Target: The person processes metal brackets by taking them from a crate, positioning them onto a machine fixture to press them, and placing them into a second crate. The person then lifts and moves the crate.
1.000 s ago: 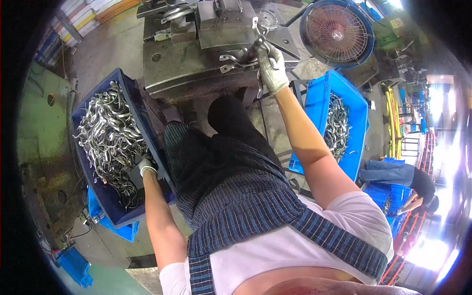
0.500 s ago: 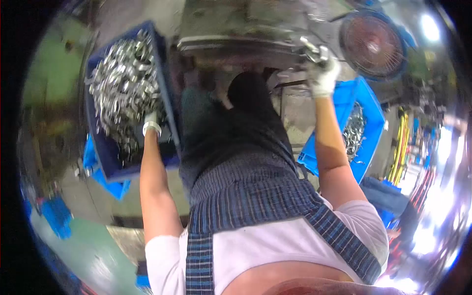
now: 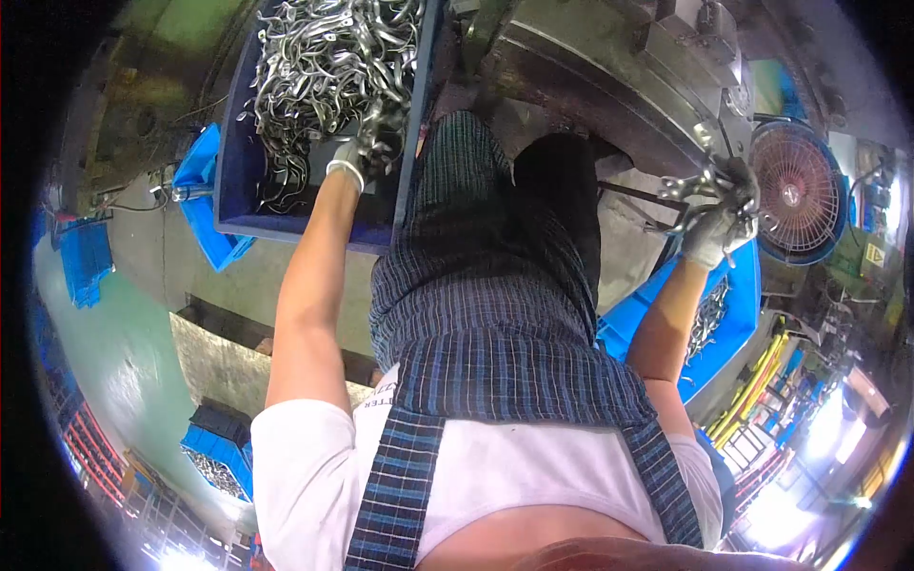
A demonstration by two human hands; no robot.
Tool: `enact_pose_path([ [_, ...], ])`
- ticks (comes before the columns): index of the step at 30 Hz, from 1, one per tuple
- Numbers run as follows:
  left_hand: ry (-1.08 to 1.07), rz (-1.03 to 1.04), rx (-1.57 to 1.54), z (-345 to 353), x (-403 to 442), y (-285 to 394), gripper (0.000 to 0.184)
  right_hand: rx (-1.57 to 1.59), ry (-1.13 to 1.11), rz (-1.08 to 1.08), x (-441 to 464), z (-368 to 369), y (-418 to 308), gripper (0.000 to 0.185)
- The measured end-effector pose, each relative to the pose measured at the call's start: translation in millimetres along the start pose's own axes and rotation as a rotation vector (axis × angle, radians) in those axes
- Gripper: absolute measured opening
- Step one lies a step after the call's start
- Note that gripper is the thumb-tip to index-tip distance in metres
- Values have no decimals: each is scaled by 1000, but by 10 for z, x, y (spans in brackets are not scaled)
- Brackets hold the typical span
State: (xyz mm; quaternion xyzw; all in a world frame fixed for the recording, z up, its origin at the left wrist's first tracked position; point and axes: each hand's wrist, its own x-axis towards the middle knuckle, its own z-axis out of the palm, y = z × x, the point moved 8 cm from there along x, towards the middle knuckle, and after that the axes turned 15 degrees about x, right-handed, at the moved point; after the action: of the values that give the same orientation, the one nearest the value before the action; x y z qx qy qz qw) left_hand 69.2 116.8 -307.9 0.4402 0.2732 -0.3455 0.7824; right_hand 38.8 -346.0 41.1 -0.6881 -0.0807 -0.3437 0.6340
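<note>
Curved shiny metal parts (image 3: 328,57) fill much of a dark blue bin (image 3: 228,181) at the upper left. My left hand (image 3: 354,160), in a whitish glove, is at the bin's inner right side, closed round a cluster of metal parts (image 3: 383,128). On the right, my right hand (image 3: 709,236), also gloved, grips a bunch of similar metal parts (image 3: 714,190). It is above the end of a bright blue bin (image 3: 747,285) that holds more such parts. The parts hide some fingers of both hands.
A heavy metal machine bed (image 3: 609,81) spans the top, right of the dark bin. A round fan (image 3: 792,190) stands beyond my right hand. Blue crates (image 3: 217,447) are at the lower left, and yellow bars (image 3: 747,390) at the right.
The view has swung, so the dark bin now appears higher and farther right. My left hand has come up from among the parts with a cluster in it. My right hand still holds its bunch.
</note>
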Motion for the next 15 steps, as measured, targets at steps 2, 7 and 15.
enact_pose_path([
  [2,149,110,-13,121,-422,1,15,96,23,89,-91,67,141,52],
  [7,306,374,185,401,-1269,387,20,147,-62,559,-625,627,584,33],
  [15,-110,627,-222,626,-1777,546,19,475,-635,947,-1417,2463,413,21],
])
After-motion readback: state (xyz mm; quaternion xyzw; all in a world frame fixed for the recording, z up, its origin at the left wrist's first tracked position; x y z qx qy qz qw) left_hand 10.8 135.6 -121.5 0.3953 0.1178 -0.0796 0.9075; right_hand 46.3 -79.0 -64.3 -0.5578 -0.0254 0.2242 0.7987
